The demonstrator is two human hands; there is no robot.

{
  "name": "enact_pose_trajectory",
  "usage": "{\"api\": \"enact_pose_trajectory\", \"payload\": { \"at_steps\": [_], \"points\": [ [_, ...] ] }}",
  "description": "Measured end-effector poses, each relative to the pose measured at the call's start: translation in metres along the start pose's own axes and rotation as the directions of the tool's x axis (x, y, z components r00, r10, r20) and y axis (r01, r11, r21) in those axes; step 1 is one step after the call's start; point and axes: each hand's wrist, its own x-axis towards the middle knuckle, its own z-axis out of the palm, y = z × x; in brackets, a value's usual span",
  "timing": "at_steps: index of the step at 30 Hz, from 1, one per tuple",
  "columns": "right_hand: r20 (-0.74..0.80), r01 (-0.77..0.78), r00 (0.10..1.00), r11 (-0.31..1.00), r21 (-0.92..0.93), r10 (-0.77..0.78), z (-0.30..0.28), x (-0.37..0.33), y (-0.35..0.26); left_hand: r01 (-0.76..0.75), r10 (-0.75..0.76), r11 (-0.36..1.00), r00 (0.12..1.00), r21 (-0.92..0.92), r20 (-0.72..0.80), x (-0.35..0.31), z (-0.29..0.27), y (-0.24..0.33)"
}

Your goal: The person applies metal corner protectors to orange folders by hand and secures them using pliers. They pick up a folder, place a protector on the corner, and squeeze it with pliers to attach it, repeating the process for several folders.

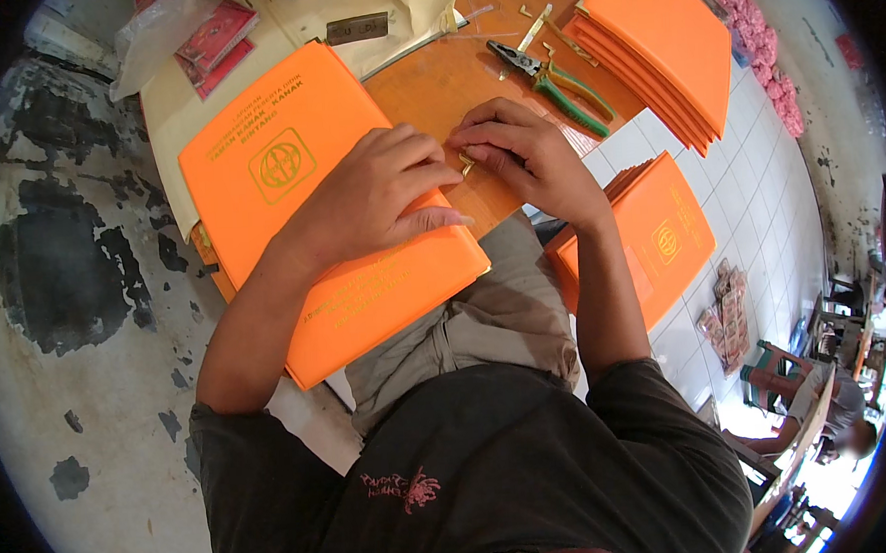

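An orange folder (245,127) with gold print lies on the table in front of me, and a second orange folder (384,300) lies at its near side, over my lap. My left hand (388,184) lies across the folders, thumb stretched out and fingers bent but apart from the thumb. Just right of the folder's edge, my right hand (522,157) is closed in a pinch. A small gold metal piece (466,163) shows at its thumb and fingertips, close to the left fingertips. A gold metal corner (485,270) sits on the near folder.
Pliers with green handles (569,95) lie beyond my right hand among gold metal pieces (535,28). Stacks of orange folders stand at the far right (656,40) and beside my right forearm (651,236). A dark metal block (358,28) lies behind. Another person (841,406) sits at lower right.
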Motion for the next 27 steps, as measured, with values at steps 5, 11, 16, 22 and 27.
{"api": "enact_pose_trajectory", "payload": {
  "at_steps": [5,11,16,22,27],
  "points": [
    [0.061,0.002,0.998,1.000,-0.015,-0.001,-0.005,0.000,-0.002,0.008,-0.008,1.000,1.000,-0.010,0.012,0.001,-0.001,0.001],
    [0.043,0.037,0.998,0.999,-0.003,-0.036,-0.005,0.001,-0.001,-0.018,0.018,1.000,1.000,-0.019,-0.003,0.001,0.000,-0.001],
    [0.084,-0.063,0.994,0.998,-0.007,0.064,-0.009,0.002,-0.010,-0.021,0.020,0.999,0.999,-0.034,-0.025,0.001,-0.001,0.000],
    [0.030,0.054,0.998,0.995,-0.086,-0.052,-0.007,0.001,0.000,-0.007,0.006,0.999,0.999,-0.040,-0.033,0.002,-0.004,0.002],
    [0.061,0.029,0.998,0.999,-0.028,-0.028,-0.007,0.002,0.000,-0.020,0.018,0.999,0.999,-0.043,-0.051,0.002,-0.004,0.002]
  ]
}}
